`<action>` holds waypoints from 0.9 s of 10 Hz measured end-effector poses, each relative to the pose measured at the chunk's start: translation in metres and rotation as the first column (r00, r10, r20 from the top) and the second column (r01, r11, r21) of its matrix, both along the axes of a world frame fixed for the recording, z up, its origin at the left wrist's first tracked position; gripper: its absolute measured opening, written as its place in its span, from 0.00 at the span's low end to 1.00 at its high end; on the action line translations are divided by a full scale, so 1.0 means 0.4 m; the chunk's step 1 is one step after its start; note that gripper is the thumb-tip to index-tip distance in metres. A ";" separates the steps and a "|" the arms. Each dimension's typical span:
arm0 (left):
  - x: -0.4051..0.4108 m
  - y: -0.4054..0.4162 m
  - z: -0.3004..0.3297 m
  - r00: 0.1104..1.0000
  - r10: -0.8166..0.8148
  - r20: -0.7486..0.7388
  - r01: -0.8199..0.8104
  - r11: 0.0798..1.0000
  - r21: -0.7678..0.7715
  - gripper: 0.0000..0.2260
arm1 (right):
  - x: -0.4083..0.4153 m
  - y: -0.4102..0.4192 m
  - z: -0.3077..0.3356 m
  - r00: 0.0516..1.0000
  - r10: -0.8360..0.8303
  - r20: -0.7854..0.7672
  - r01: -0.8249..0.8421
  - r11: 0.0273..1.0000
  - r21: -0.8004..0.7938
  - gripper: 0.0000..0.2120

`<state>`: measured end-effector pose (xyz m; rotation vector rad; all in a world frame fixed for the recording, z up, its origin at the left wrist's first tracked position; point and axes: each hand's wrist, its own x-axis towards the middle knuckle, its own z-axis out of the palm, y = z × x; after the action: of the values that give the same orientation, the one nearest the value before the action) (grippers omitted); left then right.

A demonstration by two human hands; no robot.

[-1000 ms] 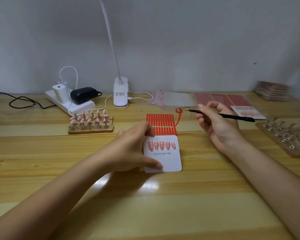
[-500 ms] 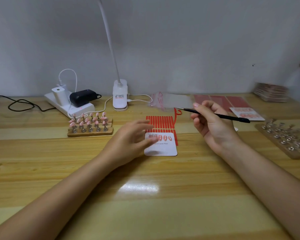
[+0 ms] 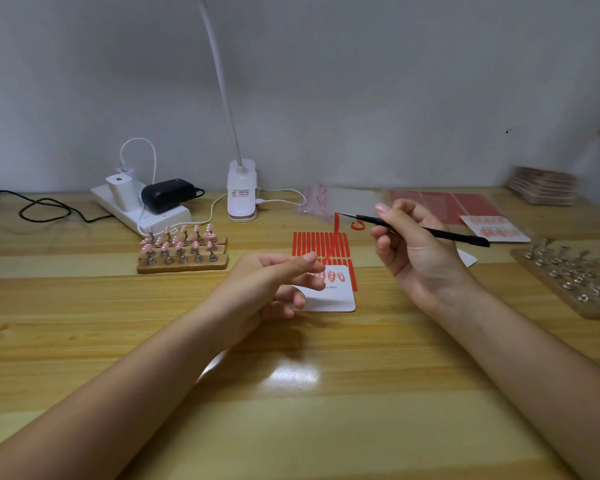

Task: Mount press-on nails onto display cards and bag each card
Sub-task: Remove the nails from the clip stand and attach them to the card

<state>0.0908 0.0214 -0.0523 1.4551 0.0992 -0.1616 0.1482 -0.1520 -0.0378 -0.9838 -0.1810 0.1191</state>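
The right hand (image 3: 420,258) pinches a tool (image 3: 426,230) whose tip lifts a red strip (image 3: 336,221) just beyond the card (image 3: 333,299), which lies nearer the loosely curled, empty left hand (image 3: 271,285).

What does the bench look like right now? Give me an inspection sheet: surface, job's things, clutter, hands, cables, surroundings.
Surface: wooden table, glossy, with a light glare patch.
Job's things: white display card with pink nails lies flat, overlapping the red strip sheet; wooden rack holds pink nails on stands; second rack at right holds bare stands; clear bag behind.
Clutter: finished card, red sheets, blurred stack at back right.
Hands: left hand hovers over the card's left edge, fingers loose; right hand pinches a thin black tool, a red strip at its tip.
Cables: black cord looped at left; white leads at the power strip.
Surroundings: plain wall, clip lamp.
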 end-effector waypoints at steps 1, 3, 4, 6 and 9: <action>0.003 -0.001 -0.003 0.999 -0.008 -0.051 0.007 0.999 -0.032 0.14 | -0.004 0.002 0.001 1.000 0.004 -0.008 -0.004 1.000 0.003 0.09; 0.003 0.003 -0.002 0.993 -0.043 -0.106 0.028 0.989 -0.147 0.10 | -0.012 0.008 0.004 1.000 0.020 -0.011 -0.020 1.000 0.004 0.10; 0.001 0.002 0.001 0.991 -0.041 -0.130 0.019 0.986 -0.166 0.11 | -0.014 0.008 0.005 1.000 0.020 -0.012 -0.020 1.000 0.007 0.10; 0.000 -0.009 0.008 0.987 -0.031 -0.159 0.005 0.986 -0.165 0.15 | -0.018 0.011 0.005 0.999 0.030 -0.016 -0.030 1.000 -0.006 0.10; 0.001 0.003 0.007 0.989 0.056 -0.133 -0.077 0.985 -0.157 0.10 | -0.018 0.007 0.002 0.999 0.033 -0.013 -0.033 0.999 -0.021 0.10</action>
<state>0.0913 0.0224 -0.0495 1.2771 0.2346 -0.2037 0.1409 -0.1492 -0.0368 -1.0009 -0.1848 0.1580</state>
